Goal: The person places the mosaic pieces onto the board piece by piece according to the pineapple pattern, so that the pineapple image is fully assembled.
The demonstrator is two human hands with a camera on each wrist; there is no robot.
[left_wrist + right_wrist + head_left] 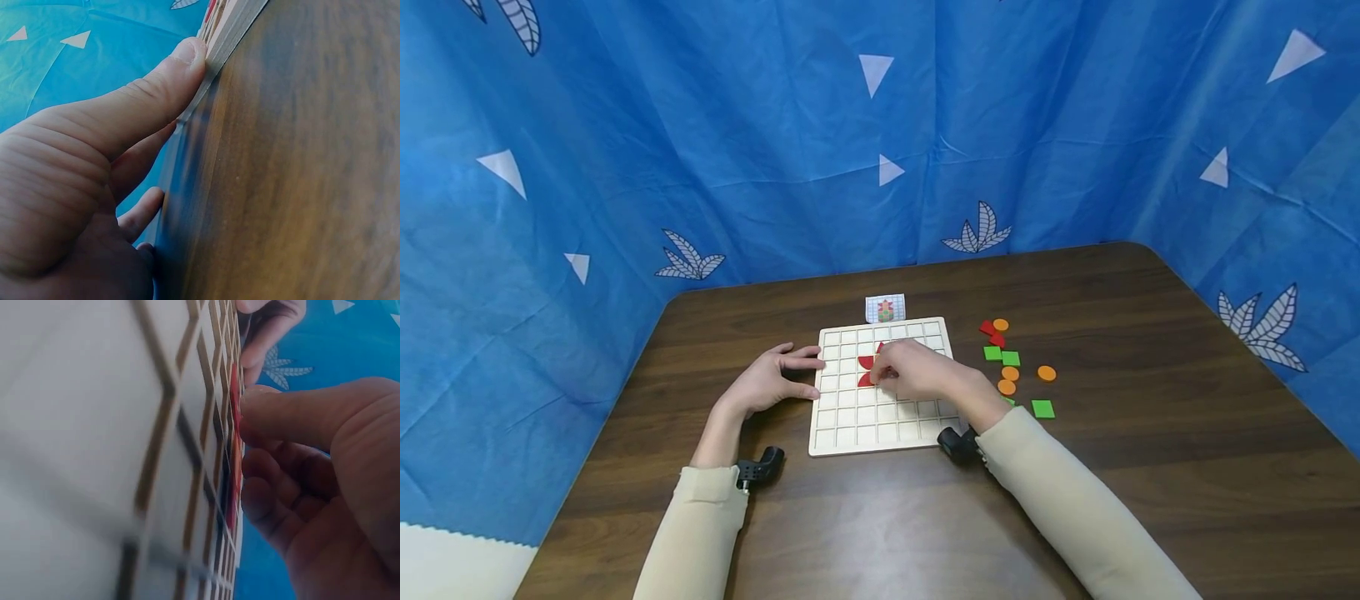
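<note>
A pale square grid board (867, 437) lies on the table, with several red quarter-round pieces (866, 362) on its middle cells. My right hand (917, 371) is over the middle of the board, its curled fingers and thumb pinching a red piece (235, 394) down at the grid. The hand covers part of these pieces in the head view. At the board's left edge rests my left hand (767, 381), thumb and fingertips touching the side with the fingers spread. Its thumb (159, 87) presses against the edge in the left wrist view.
Behind the board is a small printed pattern card (885, 308). Right of the board lie loose green squares (1042, 409), orange discs (1047, 373) and red pieces (997, 339) on the brown table (1150, 358). A blue curtain (805, 125) hangs beyond the table.
</note>
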